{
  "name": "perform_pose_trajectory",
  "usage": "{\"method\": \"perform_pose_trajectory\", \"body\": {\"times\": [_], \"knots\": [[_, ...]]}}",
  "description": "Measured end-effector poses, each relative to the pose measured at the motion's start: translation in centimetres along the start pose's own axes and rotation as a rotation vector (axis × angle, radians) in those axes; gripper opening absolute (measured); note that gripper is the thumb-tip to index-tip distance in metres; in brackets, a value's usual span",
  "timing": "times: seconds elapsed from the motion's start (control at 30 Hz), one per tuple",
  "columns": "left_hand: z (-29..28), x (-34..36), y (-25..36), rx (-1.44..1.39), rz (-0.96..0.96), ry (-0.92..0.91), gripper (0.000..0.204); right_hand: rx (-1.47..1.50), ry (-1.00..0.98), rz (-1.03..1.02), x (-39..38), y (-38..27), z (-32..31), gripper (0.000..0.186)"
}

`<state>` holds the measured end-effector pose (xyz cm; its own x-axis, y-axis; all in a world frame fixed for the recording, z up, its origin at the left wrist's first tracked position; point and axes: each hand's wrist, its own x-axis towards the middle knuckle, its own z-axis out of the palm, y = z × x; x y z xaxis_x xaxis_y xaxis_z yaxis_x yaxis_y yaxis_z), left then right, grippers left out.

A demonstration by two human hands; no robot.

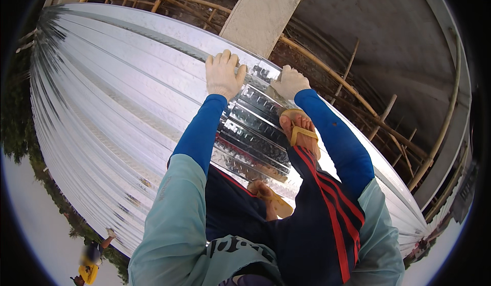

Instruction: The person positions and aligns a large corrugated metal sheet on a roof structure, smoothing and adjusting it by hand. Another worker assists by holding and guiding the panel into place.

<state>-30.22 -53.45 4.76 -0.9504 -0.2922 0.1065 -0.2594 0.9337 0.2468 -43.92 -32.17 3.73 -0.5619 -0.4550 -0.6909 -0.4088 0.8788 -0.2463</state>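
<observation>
Beneath me spreads a shiny, ribbed metal roofing sheet (pixel 128 76), bright silver with long parallel ridges. My left hand (pixel 224 75), in a pale knit glove, lies on it near the far edge, fingers stretched forward and slightly apart, thumb to the side. To its right, my right hand (pixel 291 82), also gloved, has its fingers bent over the sheet's edge; its fingertips are hidden. My feet, in tan flip-flops (pixel 303 131), rest on the sheet, the right one just below my right hand. Dark reflections cross the metal between my hands and feet.
Beyond the edge stands a concrete beam (pixel 263 15), with bamboo poles (pixel 332 71) and a lower level beneath. A grey concrete surface (pixel 378 30) fills the upper right. At lower left, another person in yellow (pixel 88 273) is near the sheet's border, with trees (pixel 18 127) beyond.
</observation>
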Motion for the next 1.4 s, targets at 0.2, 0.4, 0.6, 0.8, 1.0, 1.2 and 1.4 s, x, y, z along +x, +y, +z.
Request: {"method": "perform_pose_trajectory", "body": {"times": [0.2, 0.4, 0.6, 0.8, 1.0, 1.2, 1.4], "knots": [[-0.5, 0.8, 0.7, -0.019, -0.016, -0.031, 0.022, 0.032, 0.013, -0.048, 1.2, 0.9, 0.0, 0.066], [-0.9, -0.1, 0.0, -0.033, -0.059, -0.008, 0.028, 0.076, -0.031, -0.053, 1.4, 0.4, 0.0, 0.073], [-2.6, -0.5, 0.0, -0.005, -0.07, -0.055, 0.039, 0.069, 0.024, -0.106, 2.2, 1.4, 1.7, 0.077], [-1.6, -0.2, 0.5, -0.037, -0.084, -0.048, 0.037, 0.032, 0.038, -0.088, 2.2, 1.8, 1.3, 0.078], [-1.1, -0.5, 0.5, -0.043, -0.078, -0.028, 0.038, 0.021, 0.061, -0.078, 1.5, 1.3, 1.0, 0.078], [-2.0, -1.6, -0.2, -0.032, -0.099, -0.09, 0.042, 0.052, 0.024, -0.105, 1.8, 1.0, 2.0, 0.081], [-2.8, 0.0, 0.4, 0.007, -0.083, -0.1, 0.033, 0.071, 0.008, -0.141, 3.1, 2.2, 2.3, 0.079]]}}
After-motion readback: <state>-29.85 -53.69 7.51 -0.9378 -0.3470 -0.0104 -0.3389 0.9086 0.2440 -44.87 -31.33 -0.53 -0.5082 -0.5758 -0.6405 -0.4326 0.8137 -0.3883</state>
